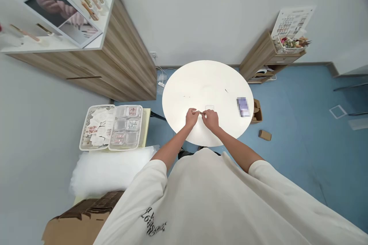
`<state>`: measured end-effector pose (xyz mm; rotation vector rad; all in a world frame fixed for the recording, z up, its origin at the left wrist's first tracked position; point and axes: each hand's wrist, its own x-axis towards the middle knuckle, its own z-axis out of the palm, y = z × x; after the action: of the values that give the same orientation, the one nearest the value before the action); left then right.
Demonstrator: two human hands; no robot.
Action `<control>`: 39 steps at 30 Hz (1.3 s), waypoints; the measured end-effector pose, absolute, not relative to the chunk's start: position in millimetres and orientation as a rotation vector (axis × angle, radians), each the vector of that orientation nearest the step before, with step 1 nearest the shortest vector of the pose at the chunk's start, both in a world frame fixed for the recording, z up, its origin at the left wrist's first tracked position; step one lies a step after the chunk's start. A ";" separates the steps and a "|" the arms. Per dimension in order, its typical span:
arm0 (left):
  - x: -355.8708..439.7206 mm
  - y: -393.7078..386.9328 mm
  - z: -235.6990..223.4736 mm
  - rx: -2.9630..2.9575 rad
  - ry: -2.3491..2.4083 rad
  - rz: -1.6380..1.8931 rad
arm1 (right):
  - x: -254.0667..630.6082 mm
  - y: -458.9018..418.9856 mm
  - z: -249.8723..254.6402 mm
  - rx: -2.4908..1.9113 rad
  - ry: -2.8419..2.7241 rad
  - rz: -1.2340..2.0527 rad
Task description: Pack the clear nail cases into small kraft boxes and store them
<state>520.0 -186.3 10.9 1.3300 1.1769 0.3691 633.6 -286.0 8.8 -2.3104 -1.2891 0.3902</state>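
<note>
Both hands [192, 118] [211, 119] seemingly pinch a tiny item [202, 113]; clear square [209, 107] just beyond, purple object [243, 105] right.

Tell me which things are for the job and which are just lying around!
Probably the job:
left hand
right hand
tiny item between them, too small to name
white round table

Seemingly just lying about:
small brown box
white wrap
purple item

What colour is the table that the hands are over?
The table is plain white, seen best in the head view.
</note>
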 end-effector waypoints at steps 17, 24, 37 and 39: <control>569.8 -259.5 -51.9 1.277 1.175 0.121 | 707.7 -345.5 -50.7 -2.182 -0.412 1.008; 569.9 -261.1 -62.0 1.311 1.200 0.063 | 706.9 -342.9 -74.1 -2.370 -0.344 0.992; 571.5 -248.5 -72.2 1.346 1.181 0.054 | 705.5 -333.3 -78.7 -2.387 -0.315 0.995; 571.7 -247.4 -72.4 1.348 1.174 0.054 | 705.7 -332.5 -78.9 -2.387 -0.322 0.991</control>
<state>571.7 -247.4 -72.4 1.3485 1.1743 0.0545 705.7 -332.5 -78.9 -2.3870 -0.3218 0.9910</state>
